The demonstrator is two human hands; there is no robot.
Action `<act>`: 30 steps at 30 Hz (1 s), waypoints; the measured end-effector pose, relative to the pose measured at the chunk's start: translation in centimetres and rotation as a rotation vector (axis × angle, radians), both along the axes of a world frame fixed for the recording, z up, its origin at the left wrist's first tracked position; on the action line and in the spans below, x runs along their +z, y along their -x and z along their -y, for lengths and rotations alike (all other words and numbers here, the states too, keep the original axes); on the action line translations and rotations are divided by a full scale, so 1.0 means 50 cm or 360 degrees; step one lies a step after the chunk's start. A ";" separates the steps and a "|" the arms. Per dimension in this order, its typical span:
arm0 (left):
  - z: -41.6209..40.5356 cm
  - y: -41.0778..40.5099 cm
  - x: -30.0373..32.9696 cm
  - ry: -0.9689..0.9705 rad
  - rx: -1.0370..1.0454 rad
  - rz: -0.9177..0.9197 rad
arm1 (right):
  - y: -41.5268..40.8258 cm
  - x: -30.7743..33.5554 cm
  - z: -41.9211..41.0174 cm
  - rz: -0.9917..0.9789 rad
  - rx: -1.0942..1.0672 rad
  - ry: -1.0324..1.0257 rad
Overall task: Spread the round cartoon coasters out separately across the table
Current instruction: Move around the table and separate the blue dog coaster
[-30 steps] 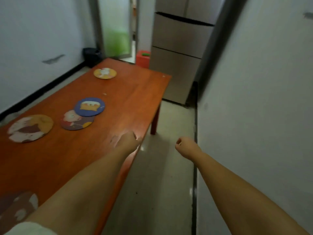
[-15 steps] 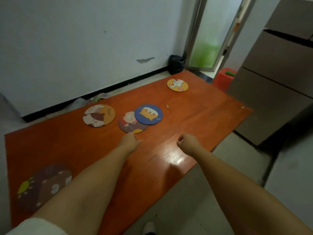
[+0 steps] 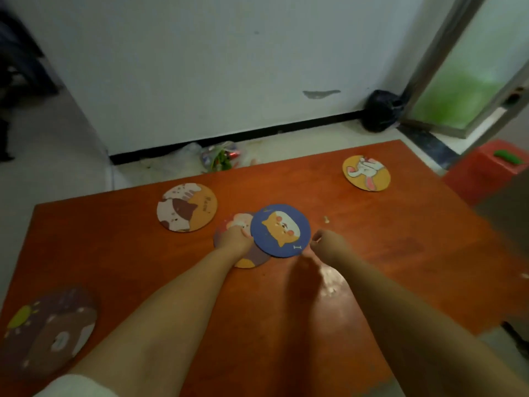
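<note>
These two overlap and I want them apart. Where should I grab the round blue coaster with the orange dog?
Probably by the blue dog coaster's right rim, approaching from the right: it lies flat atop the pink-faced coaster, and that edge is bare beside the right hand.

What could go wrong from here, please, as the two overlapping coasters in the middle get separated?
1. The blue coaster overlaps the coaster beneath, where the left hand rests; sliding one may drag the other along.
2. The right hand sits at the blue coaster's right edge; a push leftward could send it onto the cat coaster nearby.
3. The brown coaster lies near the table's left edge; a forearm could knock it off.
</note>
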State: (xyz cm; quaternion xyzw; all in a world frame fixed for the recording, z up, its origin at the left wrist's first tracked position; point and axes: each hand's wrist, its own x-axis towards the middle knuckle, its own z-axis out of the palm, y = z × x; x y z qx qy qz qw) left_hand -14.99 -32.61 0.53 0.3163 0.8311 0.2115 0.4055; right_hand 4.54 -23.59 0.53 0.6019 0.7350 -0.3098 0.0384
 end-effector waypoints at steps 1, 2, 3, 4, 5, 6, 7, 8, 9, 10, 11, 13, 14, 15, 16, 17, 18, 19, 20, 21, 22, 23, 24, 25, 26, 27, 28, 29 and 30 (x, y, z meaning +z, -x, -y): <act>-0.012 0.002 -0.007 0.0024 0.0103 0.0017 | 0.012 -0.008 -0.026 -0.0008 0.0048 0.0022; -0.024 0.003 -0.012 0.0049 0.0206 0.0043 | 0.024 -0.014 -0.051 -0.0008 0.0093 0.0043; -0.035 0.002 -0.018 0.0082 0.0300 0.0073 | 0.035 -0.022 -0.074 -0.0004 0.0130 0.0062; -0.047 0.001 -0.026 0.0104 0.0388 0.0102 | 0.045 -0.029 -0.095 0.0004 0.0159 0.0086; -0.057 0.000 -0.035 0.0112 0.0473 0.0126 | 0.053 -0.038 -0.114 0.0005 0.0178 0.0108; -0.068 -0.001 -0.042 0.0122 0.0550 0.0144 | 0.060 -0.045 -0.131 0.0003 0.0189 0.0127; -0.079 -0.002 -0.050 0.0127 0.0622 0.0154 | 0.066 -0.053 -0.146 0.0002 0.0194 0.0137; -0.089 -0.005 -0.053 0.0126 0.0688 0.0162 | 0.071 -0.059 -0.158 -0.0001 0.0189 0.0138; -0.097 -0.007 -0.055 0.0115 0.0756 0.0181 | 0.075 -0.065 -0.167 -0.0007 0.0171 0.0140; -0.105 -0.009 -0.056 0.0109 0.0822 0.0213 | 0.079 -0.070 -0.176 -0.0022 0.0143 0.0150; -0.112 -0.011 -0.059 0.0103 0.0878 0.0249 | 0.082 -0.076 -0.184 -0.0051 0.0111 0.0167; -0.122 -0.014 -0.064 0.0099 0.0954 0.0310 | 0.086 -0.083 -0.196 -0.0127 0.0050 0.0231; -0.124 -0.016 -0.064 0.0099 0.0974 0.0326 | 0.087 -0.087 -0.201 -0.0168 0.0000 0.0271; -0.125 -0.017 -0.067 0.0087 0.0995 0.0339 | 0.086 -0.091 -0.205 -0.0205 -0.0050 0.0312; -0.124 -0.019 -0.069 0.0062 0.1020 0.0360 | 0.083 -0.096 -0.209 -0.0247 -0.0110 0.0348; -0.123 -0.021 -0.071 0.0026 0.1060 0.0393 | 0.080 -0.101 -0.211 -0.0261 -0.0144 0.0374; -0.122 -0.023 -0.071 -0.0013 0.1108 0.0431 | 0.077 -0.099 -0.209 -0.0277 -0.0164 0.0411; -0.119 -0.026 -0.071 -0.0048 0.1152 0.0468 | 0.075 -0.095 -0.206 -0.0309 -0.0172 0.0450; -0.115 -0.028 -0.069 -0.0073 0.1191 0.0503 | 0.073 -0.090 -0.201 -0.0343 -0.0171 0.0477; -0.108 -0.030 -0.067 -0.0091 0.1229 0.0536 | 0.071 -0.086 -0.196 -0.0386 -0.0163 0.0487; -0.100 -0.032 -0.063 -0.0109 0.1265 0.0573 | 0.069 -0.078 -0.191 -0.0411 -0.0148 0.0486; -0.089 -0.032 -0.058 -0.0130 0.1295 0.0614 | 0.069 -0.071 -0.185 -0.0416 -0.0132 0.0470; -0.074 -0.032 -0.051 -0.0155 0.1310 0.0647 | 0.070 -0.061 -0.175 -0.0436 -0.0128 0.0461; -0.057 -0.030 -0.042 -0.0178 0.1306 0.0659 | 0.072 -0.051 -0.161 -0.0457 -0.0122 0.0466; -0.039 -0.026 -0.032 -0.0193 0.1292 0.0649 | 0.075 -0.039 -0.144 -0.0473 -0.0113 0.0479; -0.018 -0.022 -0.022 -0.0203 0.1279 0.0625 | 0.079 -0.029 -0.125 -0.0489 -0.0095 0.0487; 0.005 -0.017 -0.013 -0.0212 0.1265 0.0601 | 0.084 -0.020 -0.103 -0.0493 -0.0070 0.0494; 0.029 -0.010 -0.005 -0.0221 0.1251 0.0586 | 0.090 -0.012 -0.079 -0.0497 -0.0046 0.0501; 0.055 -0.003 0.001 -0.0225 0.1232 0.0577 | 0.095 -0.004 -0.053 -0.0495 -0.0015 0.0498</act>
